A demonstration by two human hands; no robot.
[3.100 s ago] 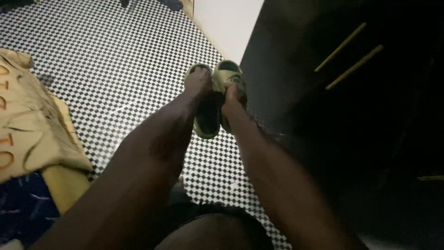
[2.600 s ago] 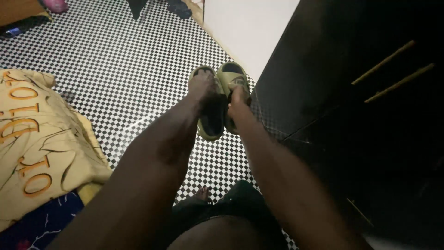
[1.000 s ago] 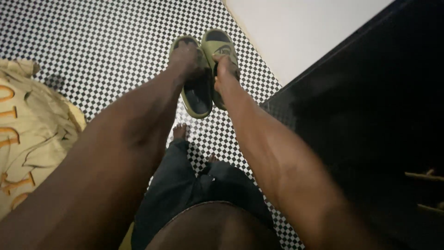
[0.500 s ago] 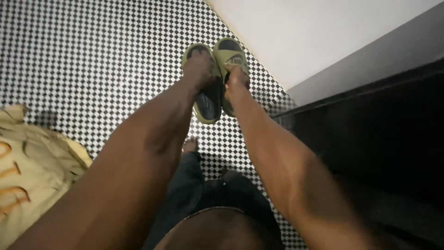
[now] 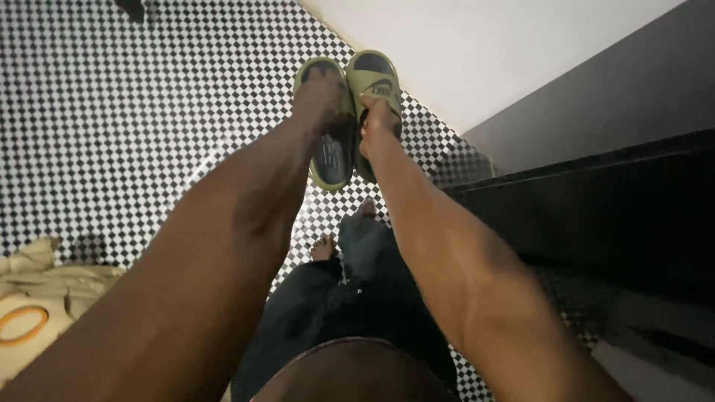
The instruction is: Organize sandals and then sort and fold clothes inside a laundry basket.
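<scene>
While both arms stretched out over the checkered floor (image 5: 134,112), the left hand (image 5: 322,97) gripped the left olive-green slide sandal (image 5: 328,152) & the right hand (image 5: 377,123) gripped the right olive-green slide sandal (image 5: 374,74), the pair held touching side by side in the air above that floor, w/ toe ends pointing away. The person's bare feet (image 5: 324,247) stood on the floor just below the sandals, a white wall (image 5: 477,45) bordered it beyond them, a dark cabinet (image 5: 596,216) stood at its right edge, and a tan printed cloth (image 5: 33,313) lay on it far left.
</scene>
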